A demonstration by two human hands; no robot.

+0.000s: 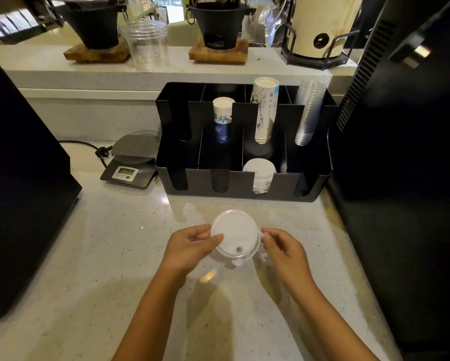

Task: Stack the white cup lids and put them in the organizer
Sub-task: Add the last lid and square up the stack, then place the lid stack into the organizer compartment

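Note:
A stack of white cup lids (235,237) is held just above the pale speckled counter, near its middle. My left hand (190,244) grips the stack's left rim with thumb on top. My right hand (281,247) touches the right rim with its fingertips. A sip hole and a small tab show at the stack's near edge. The black organizer (244,185) stands behind the lids. It holds a blue-printed paper cup stack (222,118), a taller white printed cup stack (265,110), clear plastic cups (309,113) and a short cup stack (259,173) in a front slot.
A digital scale (131,162) with a cable sits left of the organizer. Large black machines flank the counter at left (23,178) and right (401,152). On the raised shelf behind stand two black drippers on wooden bases, clear cups (148,43) and a cream canister (322,24).

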